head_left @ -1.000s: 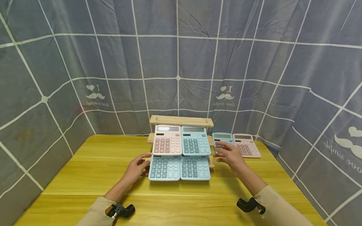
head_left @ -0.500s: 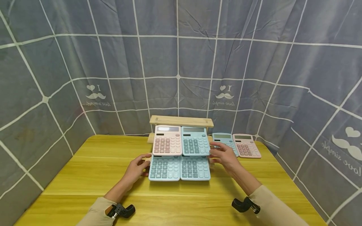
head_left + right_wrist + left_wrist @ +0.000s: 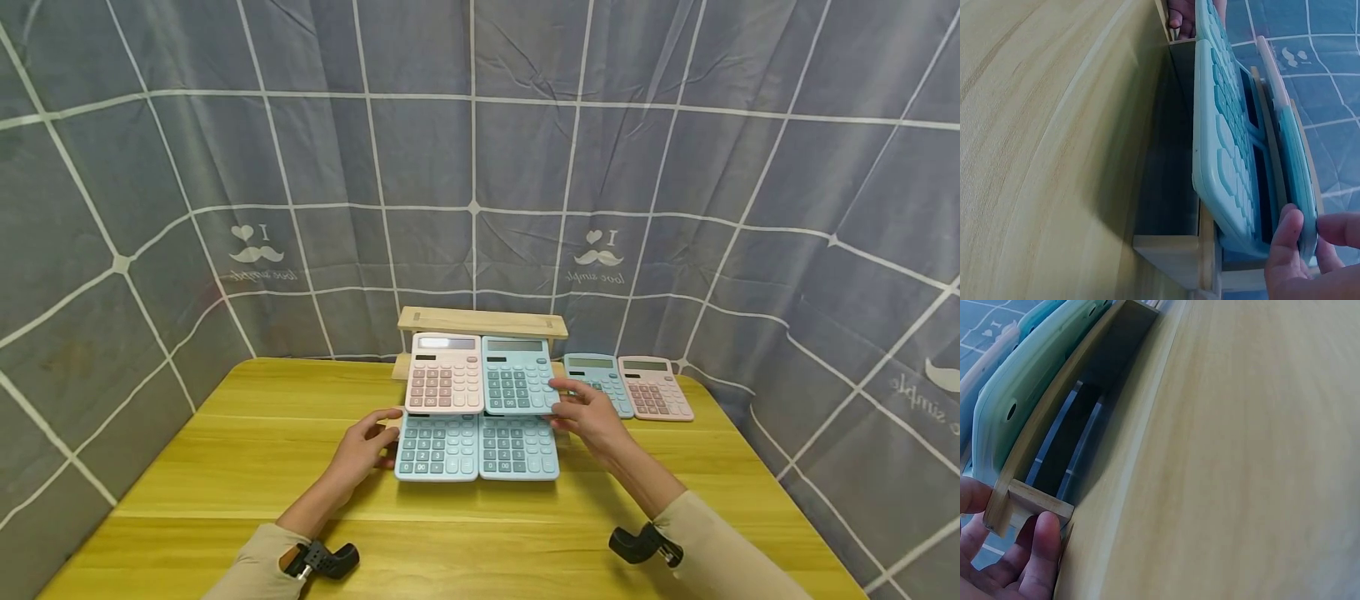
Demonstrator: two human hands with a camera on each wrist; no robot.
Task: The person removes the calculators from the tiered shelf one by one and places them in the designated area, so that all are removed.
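A wooden stand [image 3: 483,321] bears two tiers of calculators. On the upper tier a pink calculator [image 3: 444,373] sits left of a blue calculator [image 3: 517,375]. Below them are two more blue ones, a left calculator [image 3: 437,454] and a right calculator [image 3: 519,454], both tilted back. My left hand [image 3: 358,450] grips the stand's left end, with fingertips around the wooden corner [image 3: 1038,500]. With thumb and fingers on either side, my right hand [image 3: 592,421] pinches the upper blue calculator's lower right corner, seen edge-on in the right wrist view.
Right of the stand, another blue calculator [image 3: 600,382] and a pink calculator [image 3: 656,388] lie side by side on the wood-grain table [image 3: 262,450]. A grey checked curtain [image 3: 420,150] encloses the table at the back and sides.
My right hand has moved left from beside the stand to the upper blue calculator's corner and taken hold of it. The left hand has stayed on the stand's end.
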